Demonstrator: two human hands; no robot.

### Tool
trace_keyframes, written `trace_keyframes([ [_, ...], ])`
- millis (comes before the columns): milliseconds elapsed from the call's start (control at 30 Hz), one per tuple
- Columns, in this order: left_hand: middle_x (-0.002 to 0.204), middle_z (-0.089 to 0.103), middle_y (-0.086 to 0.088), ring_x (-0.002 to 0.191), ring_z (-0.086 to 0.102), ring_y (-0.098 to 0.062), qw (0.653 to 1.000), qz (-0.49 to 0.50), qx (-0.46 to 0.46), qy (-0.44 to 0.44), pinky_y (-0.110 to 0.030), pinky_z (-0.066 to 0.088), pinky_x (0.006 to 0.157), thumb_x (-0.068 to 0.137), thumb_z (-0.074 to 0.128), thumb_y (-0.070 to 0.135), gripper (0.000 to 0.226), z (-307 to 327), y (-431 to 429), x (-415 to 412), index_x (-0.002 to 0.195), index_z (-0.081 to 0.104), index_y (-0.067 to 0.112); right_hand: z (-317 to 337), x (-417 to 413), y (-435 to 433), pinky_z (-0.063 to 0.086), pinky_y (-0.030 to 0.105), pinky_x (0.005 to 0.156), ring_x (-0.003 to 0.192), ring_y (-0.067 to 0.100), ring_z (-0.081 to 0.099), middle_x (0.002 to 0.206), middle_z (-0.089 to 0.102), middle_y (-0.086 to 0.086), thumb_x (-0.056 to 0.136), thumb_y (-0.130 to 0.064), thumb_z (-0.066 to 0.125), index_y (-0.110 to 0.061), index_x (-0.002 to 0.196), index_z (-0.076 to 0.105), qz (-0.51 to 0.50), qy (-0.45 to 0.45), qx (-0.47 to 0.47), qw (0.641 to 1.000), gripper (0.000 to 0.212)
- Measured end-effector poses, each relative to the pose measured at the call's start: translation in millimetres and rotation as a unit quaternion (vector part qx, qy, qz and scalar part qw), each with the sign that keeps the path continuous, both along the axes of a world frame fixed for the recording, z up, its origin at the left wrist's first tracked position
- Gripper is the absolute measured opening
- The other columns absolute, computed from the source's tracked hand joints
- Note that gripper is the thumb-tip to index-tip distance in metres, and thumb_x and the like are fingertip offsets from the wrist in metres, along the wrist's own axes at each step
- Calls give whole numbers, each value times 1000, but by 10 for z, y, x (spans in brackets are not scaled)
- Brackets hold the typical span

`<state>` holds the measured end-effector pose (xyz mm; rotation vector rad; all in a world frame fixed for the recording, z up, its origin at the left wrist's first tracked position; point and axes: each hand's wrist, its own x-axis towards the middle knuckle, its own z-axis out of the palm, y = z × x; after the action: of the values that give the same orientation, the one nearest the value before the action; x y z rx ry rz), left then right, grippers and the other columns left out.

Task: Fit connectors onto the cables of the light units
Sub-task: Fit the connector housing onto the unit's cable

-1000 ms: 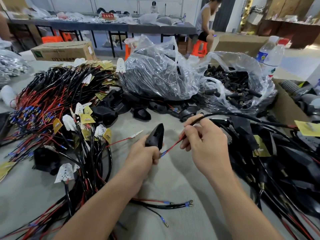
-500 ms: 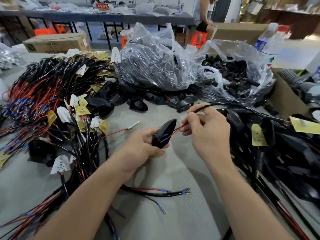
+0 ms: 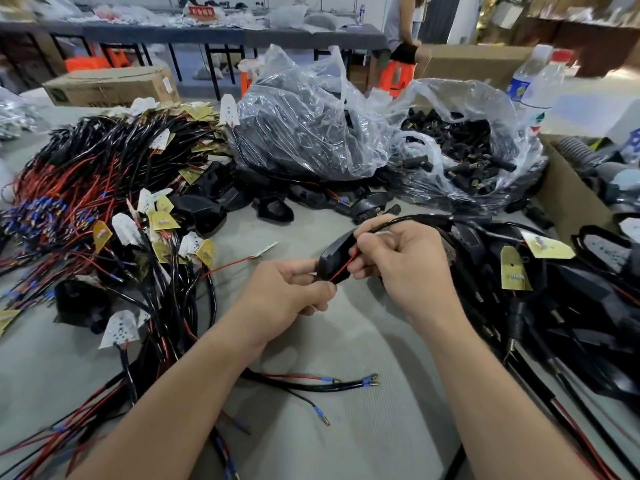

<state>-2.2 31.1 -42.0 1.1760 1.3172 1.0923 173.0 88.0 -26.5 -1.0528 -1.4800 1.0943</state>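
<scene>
Head view: left hand on housing, right hand on red wire

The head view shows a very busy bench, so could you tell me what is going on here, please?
A person is wiring light units. The left hand grips a black housing, while the right hand pinches a red wire that runs across it, with a black cable leading away to the right. Tagged cables are heaped on the left.

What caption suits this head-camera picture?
Left hand grips a black plastic part while the right hand pinches a red wire running to it, between heaps of cables.
</scene>
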Motion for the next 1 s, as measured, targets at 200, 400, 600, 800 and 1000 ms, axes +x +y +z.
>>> trace_keyframes([
  [200,77,74,-14,55,58,-12,999,-34,-1,-8,-19,45,53,89,74,8,16,-4,-15,-11,101,81,18,-20,-90,-116,51,15,65,72,-2,68,73,73,-20,74,-39,73,-47,85,74,34,-223,29,974,13],
  [400,51,40,4,44,28,-8,999,-40,-9,15,-17,23,41,101,60,26,20,9,-6,23,99,80,30,52,-103,-153,43,7,57,71,-6,64,72,71,-22,67,-30,85,-46,76,77,-63,-187,49,979,19],
  [600,53,42,1,44,23,-11,999,18,-34,26,-21,21,43,94,61,51,34,35,-2,-49,79,82,29,29,-141,-146,43,15,64,71,2,57,82,59,-14,60,-31,88,-34,91,60,-165,-97,58,980,42],
  [800,47,28,10,42,26,-6,996,51,-25,67,-19,27,46,69,49,81,67,64,-3,-54,78,83,24,51,-49,-55,58,28,68,93,20,73,114,71,11,95,1,60,-17,113,72,67,165,-193,965,28],
  [1000,37,34,12,37,37,-4,956,235,25,175,-30,35,56,72,65,81,55,40,15,-131,56,73,29,20,-14,6,55,22,57,79,17,73,86,74,7,91,3,68,-7,93,74,60,214,-207,953,12],
])
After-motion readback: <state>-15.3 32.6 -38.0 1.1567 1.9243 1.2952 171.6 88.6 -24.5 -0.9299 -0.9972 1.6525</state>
